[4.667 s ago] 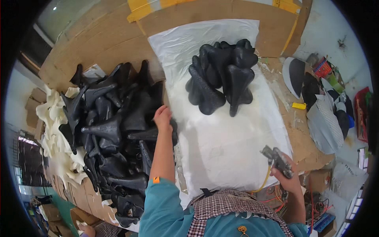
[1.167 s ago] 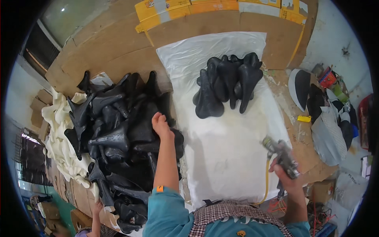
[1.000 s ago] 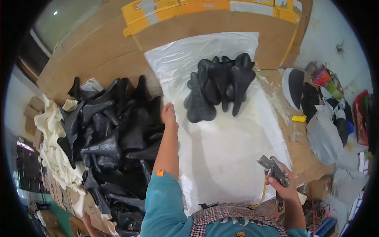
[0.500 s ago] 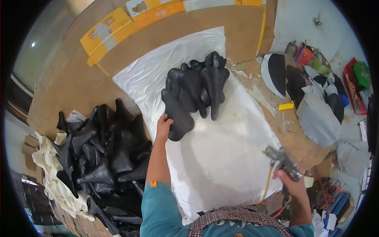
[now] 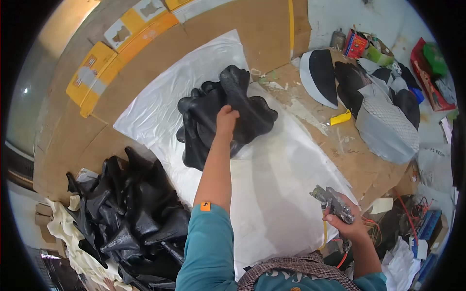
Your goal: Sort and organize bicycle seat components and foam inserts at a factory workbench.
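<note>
My left hand (image 5: 225,120) reaches forward, its fingers closed on a black saddle-shaped piece (image 5: 245,104) in a cluster of similar smooth, bulging pieces. The cluster rests on a white sheet (image 5: 276,208); my hand and forearm cover part of it, and the fingertips are partly hidden. At the right, my right hand (image 5: 352,224) is wrapped round a metal spray gun (image 5: 332,200), held over the sheet's right edge. Its nozzle points left, and a hose hangs below it.
A big heap of black pieces (image 5: 131,213) lies at the left, beside cream-coloured ones (image 5: 65,223). What look like another person's fingers (image 5: 109,284) show at the lower left. Upright cardboard (image 5: 194,36) stands behind the sheet. Grey-and-black covers (image 5: 388,128) and a yellow object (image 5: 340,117) lie at the right.
My left hand has moved forward and right from the near-left piece to one further back in the cluster. The black pieces now sit turned and bunched differently. The spray gun stays in my right hand.
</note>
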### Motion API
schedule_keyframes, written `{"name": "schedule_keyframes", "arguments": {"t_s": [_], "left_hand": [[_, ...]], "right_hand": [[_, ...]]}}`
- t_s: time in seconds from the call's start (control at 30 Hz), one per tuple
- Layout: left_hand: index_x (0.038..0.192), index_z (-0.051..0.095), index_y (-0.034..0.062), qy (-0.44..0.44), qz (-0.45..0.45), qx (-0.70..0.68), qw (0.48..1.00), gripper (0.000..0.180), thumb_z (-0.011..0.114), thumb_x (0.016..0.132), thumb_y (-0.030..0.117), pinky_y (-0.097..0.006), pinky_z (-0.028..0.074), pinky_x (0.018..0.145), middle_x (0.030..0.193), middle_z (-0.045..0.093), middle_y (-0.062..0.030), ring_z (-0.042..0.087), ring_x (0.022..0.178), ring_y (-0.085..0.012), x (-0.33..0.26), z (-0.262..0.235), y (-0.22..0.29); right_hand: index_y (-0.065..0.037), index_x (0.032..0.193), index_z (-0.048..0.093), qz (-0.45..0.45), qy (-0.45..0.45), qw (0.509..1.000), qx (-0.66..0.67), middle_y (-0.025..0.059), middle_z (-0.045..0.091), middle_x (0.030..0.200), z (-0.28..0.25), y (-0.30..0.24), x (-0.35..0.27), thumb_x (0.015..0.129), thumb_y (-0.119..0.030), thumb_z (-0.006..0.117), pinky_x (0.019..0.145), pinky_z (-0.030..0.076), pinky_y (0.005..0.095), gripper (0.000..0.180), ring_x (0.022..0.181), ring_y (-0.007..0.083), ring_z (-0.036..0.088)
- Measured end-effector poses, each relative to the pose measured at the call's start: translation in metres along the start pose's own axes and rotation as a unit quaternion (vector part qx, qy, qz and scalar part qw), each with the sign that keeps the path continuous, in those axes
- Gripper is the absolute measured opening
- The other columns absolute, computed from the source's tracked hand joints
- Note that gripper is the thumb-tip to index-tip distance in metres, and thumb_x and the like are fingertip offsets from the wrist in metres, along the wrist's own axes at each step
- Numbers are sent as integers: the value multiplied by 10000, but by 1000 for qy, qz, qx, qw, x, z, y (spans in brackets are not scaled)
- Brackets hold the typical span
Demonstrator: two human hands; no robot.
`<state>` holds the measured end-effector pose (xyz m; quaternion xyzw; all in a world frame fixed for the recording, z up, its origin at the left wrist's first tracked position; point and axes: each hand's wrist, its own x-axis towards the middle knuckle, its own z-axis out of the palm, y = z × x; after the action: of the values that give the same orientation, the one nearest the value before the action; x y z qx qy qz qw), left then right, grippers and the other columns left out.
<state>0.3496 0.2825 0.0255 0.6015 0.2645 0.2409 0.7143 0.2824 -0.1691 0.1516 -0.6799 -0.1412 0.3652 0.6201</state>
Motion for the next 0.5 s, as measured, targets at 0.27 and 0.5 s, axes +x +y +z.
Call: {"name": "schedule_keyframes", "arguments": {"t_s": [0.27, 0.5], "left_hand": [[1053, 545, -42, 0, 112, 425, 898, 468, 666, 638, 138, -375, 383, 947, 1064, 532, -245, 484, 1058, -370, -59, 59, -15], [1066, 505, -68, 21, 160, 332, 929, 553, 703, 582, 112, -401, 422, 877, 1022, 548, -243, 502, 1015, -389, -42, 21, -45]], "right_hand": [[14, 1244, 453, -16, 37, 999, -32, 22, 590, 887, -21, 3, 0, 758, -138, 702, 765, 447, 244, 567, 837, 88, 547], [19, 1243, 452, -58, 18, 998, -19, 23, 588, 876, -10, 6, 0, 758, -129, 693, 751, 445, 242, 562, 820, 90, 544]]}}
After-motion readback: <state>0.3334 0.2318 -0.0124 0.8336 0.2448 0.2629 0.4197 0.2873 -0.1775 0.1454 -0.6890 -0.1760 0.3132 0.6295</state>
